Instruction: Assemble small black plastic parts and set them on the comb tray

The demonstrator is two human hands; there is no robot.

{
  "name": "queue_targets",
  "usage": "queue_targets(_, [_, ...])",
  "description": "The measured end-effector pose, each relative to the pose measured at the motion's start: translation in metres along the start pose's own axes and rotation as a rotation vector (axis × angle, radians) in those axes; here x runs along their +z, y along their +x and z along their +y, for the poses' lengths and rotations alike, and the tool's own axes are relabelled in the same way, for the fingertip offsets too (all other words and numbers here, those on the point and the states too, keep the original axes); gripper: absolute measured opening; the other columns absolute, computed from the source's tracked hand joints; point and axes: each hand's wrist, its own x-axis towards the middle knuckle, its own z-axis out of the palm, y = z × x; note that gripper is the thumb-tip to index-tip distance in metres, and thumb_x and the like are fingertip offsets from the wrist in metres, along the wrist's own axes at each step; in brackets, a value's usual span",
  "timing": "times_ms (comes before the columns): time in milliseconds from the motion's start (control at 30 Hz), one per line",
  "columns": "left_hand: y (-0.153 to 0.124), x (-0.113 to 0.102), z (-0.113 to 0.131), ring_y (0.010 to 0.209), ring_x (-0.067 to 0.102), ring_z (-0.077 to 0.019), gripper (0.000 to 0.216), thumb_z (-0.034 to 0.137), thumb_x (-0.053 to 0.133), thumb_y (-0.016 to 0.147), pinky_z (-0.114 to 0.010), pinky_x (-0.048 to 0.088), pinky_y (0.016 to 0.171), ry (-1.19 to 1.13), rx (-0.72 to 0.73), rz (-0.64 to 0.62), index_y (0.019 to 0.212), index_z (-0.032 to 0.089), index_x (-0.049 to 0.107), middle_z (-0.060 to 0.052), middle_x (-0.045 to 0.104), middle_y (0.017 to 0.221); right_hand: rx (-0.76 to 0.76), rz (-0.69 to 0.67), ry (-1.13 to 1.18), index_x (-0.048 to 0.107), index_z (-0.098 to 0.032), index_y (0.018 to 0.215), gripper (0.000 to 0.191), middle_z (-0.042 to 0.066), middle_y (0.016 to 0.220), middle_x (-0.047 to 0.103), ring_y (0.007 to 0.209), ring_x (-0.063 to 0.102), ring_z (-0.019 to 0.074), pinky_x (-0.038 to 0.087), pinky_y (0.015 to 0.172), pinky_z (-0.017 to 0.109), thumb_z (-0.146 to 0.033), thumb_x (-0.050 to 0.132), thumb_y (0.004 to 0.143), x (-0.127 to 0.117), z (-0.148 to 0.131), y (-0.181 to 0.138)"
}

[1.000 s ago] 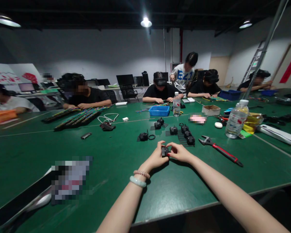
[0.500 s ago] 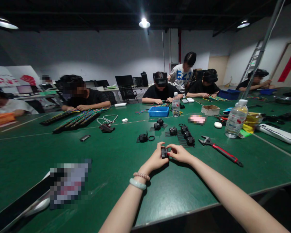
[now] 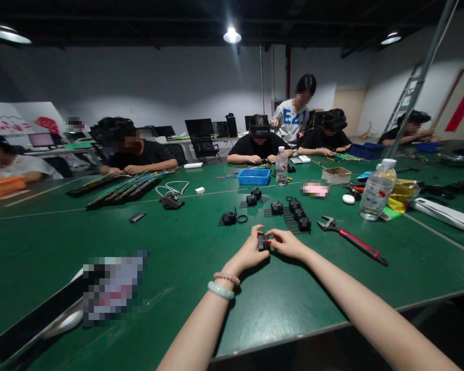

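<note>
1. Head view, change since half a second ago: nothing much is shifting; both my hands are staying where they were above the green table (image 3: 185, 288), the black part is still pinched between them, and my gaze is lifting slightly.
2. Head view, left hand (image 3: 248, 253): my fingers are curling narrowly around the near side of the small black connector (image 3: 262, 241), thumb on top.
3. Head view, right hand (image 3: 288, 243): my fingertips are pressing on the connector's other side, closed on it, red nails showing.
4. Head view, step in hand: I am judging this as fitting or turning one piece of the connector against another, held just off the table; I cannot tell how far it is seated.
5. Head view, next move: it is likely calling for a steady counter-grip from my left hand while the right one is twisting or pushing.
6. Head view, nearby stock: more black connectors (image 3: 298, 214) are sitting on ribbed strips beyond my hands; an adjustable wrench (image 3: 351, 239) is lying to their right.
7. Head view, containers: a blue tray (image 3: 254, 176) is standing farther back, contents not visible; a small cardboard box (image 3: 336, 175) likewise; two water bottles (image 3: 377, 189) are standing upright, capped.
</note>
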Motion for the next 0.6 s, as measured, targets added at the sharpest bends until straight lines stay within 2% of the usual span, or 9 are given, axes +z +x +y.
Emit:
queue_targets(167, [0.0,0.0,0.0,0.085,0.05,-0.0152,0.069,0.01,0.053,0.06,-0.033,0.04,0.082,-0.003,-0.006,0.01,0.121,0.018,0.021,-0.007,0.043,0.107,0.006,-0.005,0.021,0.057,-0.016,0.1,0.029,-0.004,0.059,0.049,0.053,0.041,0.0079,0.03,0.052,0.019,-0.033,0.049,0.078,0.0,0.001,0.0])
queue_targets(400, [-0.001,-0.001,0.003,0.085,0.05,-0.0161,0.068,0.012,0.055,0.061,-0.035,0.04,0.081,-0.032,-0.008,-0.003,0.12,0.017,0.023,-0.007,0.045,0.103,-0.031,-0.048,0.146,0.048,-0.017,0.105,0.036,-0.007,0.058,0.045,0.051,0.041,0.0069,0.033,0.052,0.018,-0.023,0.056,0.07,-0.003,-0.001,-0.003])
queue_targets(600, [-0.003,-0.002,0.011,0.083,0.051,-0.0163,0.068,0.015,0.057,0.06,-0.036,0.041,0.081,-0.084,-0.053,-0.003,0.12,0.017,0.023,-0.005,0.048,0.096,-0.04,-0.056,0.136,0.047,-0.018,0.103,0.038,-0.007,0.058,0.045,0.051,0.041,0.0069,0.033,0.052,0.018,-0.018,0.057,0.067,-0.003,-0.003,-0.005])
